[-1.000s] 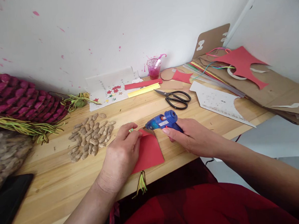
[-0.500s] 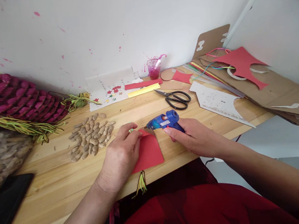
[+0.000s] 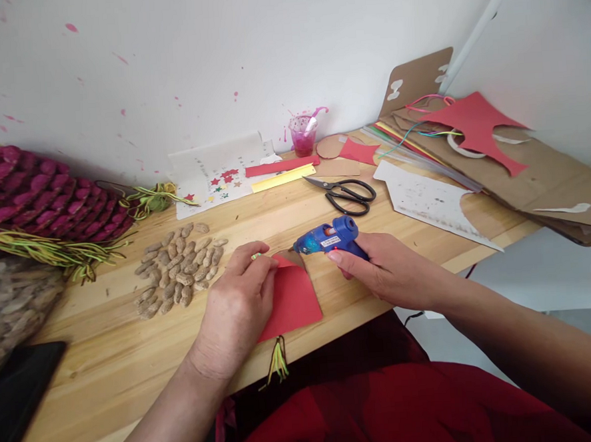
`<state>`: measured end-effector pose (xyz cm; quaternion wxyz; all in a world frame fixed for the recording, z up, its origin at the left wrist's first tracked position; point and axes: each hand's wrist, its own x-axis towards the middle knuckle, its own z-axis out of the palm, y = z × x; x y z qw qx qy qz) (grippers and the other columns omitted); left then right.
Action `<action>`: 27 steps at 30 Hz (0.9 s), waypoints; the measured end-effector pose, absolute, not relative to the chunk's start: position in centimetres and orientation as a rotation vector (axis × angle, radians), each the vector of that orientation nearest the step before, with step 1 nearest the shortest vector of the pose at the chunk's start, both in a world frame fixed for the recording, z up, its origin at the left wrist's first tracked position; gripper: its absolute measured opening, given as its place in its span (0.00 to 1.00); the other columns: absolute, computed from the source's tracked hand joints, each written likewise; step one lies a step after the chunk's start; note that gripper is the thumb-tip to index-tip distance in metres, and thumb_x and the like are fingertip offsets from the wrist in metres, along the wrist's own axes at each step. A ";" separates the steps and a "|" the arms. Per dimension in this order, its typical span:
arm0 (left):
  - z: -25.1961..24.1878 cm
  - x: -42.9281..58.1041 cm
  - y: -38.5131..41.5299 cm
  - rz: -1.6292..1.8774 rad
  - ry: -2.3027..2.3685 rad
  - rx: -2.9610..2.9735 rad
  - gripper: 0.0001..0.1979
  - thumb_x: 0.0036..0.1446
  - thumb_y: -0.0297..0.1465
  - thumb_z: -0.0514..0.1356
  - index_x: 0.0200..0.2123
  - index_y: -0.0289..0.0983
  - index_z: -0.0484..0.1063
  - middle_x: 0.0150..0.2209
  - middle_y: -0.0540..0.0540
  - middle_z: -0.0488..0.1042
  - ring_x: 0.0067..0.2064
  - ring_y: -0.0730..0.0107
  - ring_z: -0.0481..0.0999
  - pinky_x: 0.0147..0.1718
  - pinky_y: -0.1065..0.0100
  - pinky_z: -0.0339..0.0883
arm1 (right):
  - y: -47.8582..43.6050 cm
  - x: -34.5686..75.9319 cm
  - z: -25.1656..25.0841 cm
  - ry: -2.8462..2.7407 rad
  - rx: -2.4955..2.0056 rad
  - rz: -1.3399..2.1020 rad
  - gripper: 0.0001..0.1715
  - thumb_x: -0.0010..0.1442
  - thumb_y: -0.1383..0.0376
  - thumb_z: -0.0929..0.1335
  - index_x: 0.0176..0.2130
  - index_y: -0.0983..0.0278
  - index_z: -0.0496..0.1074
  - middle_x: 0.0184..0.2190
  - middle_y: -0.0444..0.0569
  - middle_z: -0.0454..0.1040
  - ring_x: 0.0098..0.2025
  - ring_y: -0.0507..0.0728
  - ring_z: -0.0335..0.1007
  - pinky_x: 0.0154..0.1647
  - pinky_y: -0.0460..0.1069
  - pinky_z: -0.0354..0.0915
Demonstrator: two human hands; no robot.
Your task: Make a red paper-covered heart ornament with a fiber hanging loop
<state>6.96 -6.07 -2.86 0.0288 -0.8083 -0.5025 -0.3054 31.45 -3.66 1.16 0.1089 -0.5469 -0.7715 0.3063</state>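
Observation:
A red paper (image 3: 295, 298) lies over brown cardboard (image 3: 296, 258) near the table's front edge, and its upper edge is lifted. My left hand (image 3: 240, 291) pinches that lifted edge at the upper left, fingers closed. My right hand (image 3: 378, 262) is wrapped round a blue glue gun (image 3: 326, 238), whose nozzle points left at the exposed cardboard by the paper's top right corner. A yellow-green and dark yarn tassel (image 3: 279, 361) hangs from the lower edge. Whether the nozzle touches the cardboard is too small to tell.
Peanuts (image 3: 178, 265) lie left of my left hand. Black scissors (image 3: 348, 194) rest beyond the glue gun. Farther back stand a cup of pink liquid (image 3: 304, 137) and star stickers (image 3: 223, 181) on a sheet. White card (image 3: 432, 199) and cardboard (image 3: 547, 172) are at right, a magenta object (image 3: 44, 196) at left.
The glue gun and my right hand have shifted slightly to the right. My left hand still holds the paper's edge, and the whole view has moved a little.

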 end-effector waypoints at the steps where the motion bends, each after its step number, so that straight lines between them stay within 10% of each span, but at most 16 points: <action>1: -2.8 7.0 -6.1 -0.938 -1.549 -2.498 0.07 0.62 0.23 0.57 0.36 0.37 0.75 0.48 0.42 0.75 0.48 0.65 0.79 0.45 0.67 0.75 | -3.7 31.5 1.2 -2.267 -1.610 0.902 0.30 0.68 0.45 0.57 0.29 0.63 0.67 0.28 0.49 0.73 0.29 0.55 0.64 0.30 0.49 0.54; 27: -2.7 6.9 -6.1 -0.926 -1.606 -2.504 0.08 0.64 0.25 0.55 0.36 0.38 0.73 0.48 0.42 0.76 0.50 0.64 0.78 0.48 0.64 0.74 | -4.3 32.4 1.3 -2.262 -1.596 0.895 0.29 0.69 0.45 0.57 0.29 0.63 0.66 0.28 0.50 0.74 0.27 0.55 0.65 0.29 0.49 0.55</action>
